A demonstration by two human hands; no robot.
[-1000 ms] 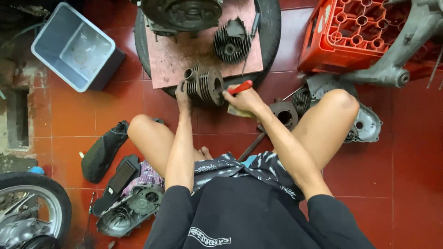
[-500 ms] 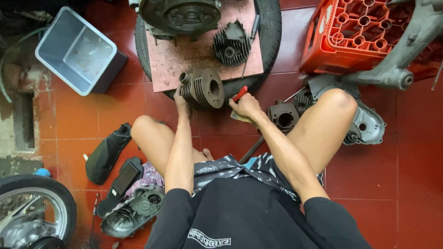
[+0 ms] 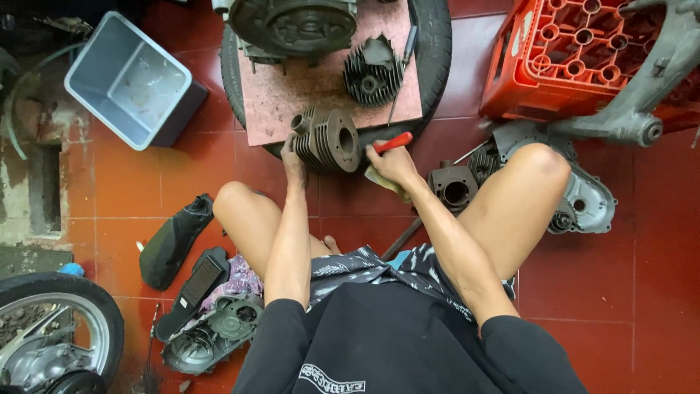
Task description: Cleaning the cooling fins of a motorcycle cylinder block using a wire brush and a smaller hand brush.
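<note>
Finned cylinder (image 3: 328,140) sideways, bore facing right

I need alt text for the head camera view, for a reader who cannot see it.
Seen from above, a seated person's left hand steadies a finned engine cylinder on a pink board over a tyre, while the right hand holds a red-handled tool. Red floor tiles, a red crate and engine parts surround them.

The person is wearing a black short-sleeved shirt (image 3: 408,343) with small white lettering on the chest, plus dark patterned shorts (image 3: 364,266); forearms and legs are showing bare.
</note>
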